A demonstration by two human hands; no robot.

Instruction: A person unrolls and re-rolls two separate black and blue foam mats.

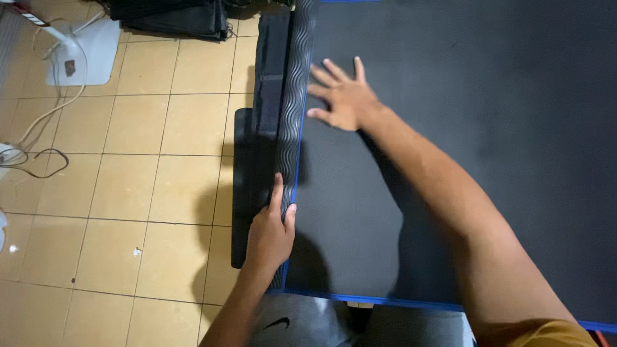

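Black mat (463, 160): left hand (270, 234) fingers grasp its folded edge (292, 128); right hand (340, 96) fingers lie released, flat beside it.

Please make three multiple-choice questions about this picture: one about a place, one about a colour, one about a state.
1. Where does the right hand lie?
A. flat on the black mat
B. on the tiled floor
C. on the white fan base

2. What colour is the mat's edge trim?
A. red
B. blue
C. yellow

3. How is the mat's left edge?
A. lying flat
C. cut off
B. turned up and over, its wavy ribbed underside showing

Answers: 1 A, the palm rests spread on the mat; 2 B, a blue line runs along the border; 3 B, the left hand grips the turned edge.
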